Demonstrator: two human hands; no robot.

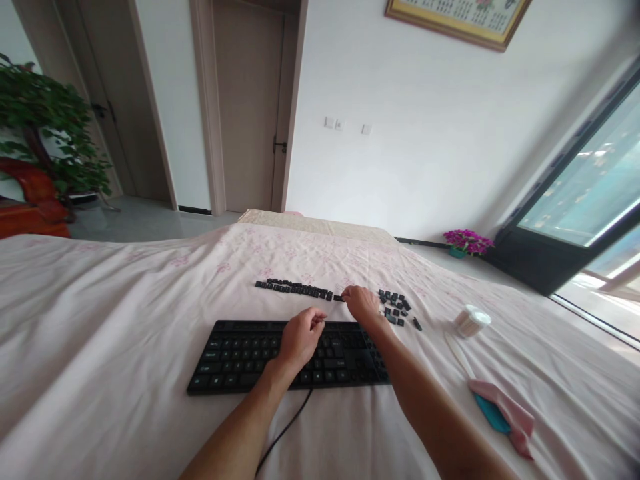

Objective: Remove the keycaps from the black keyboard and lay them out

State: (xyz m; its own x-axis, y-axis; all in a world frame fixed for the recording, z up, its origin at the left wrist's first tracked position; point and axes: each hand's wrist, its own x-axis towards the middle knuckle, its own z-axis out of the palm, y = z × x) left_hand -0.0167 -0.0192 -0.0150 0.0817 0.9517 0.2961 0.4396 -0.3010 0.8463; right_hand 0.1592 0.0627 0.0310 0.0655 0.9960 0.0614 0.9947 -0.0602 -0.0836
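Observation:
A black computer keyboard [235, 360] lies on the pale pink flowered cloth, with bare places where keycaps are off at its right part. My left hand [301, 337] hovers over the keyboard's upper middle, its fingers curled into a pinch; whatever is in them is hidden. Beyond the keyboard's back edge, my right hand [363, 305] has its fingertips closed on a long black keycap [339, 298] at the cloth. To the left of that keycap runs a row of loose keycaps [295, 289]. More loose keycaps [394, 297] lie scattered just right of my right hand.
Right of the keyboard stands a small white container of cotton swabs [471, 321]. A pink and blue cloth [505, 413] lies nearer me. The keyboard's cable [286, 430] runs toward me between my forearms. Doors and a white wall are beyond.

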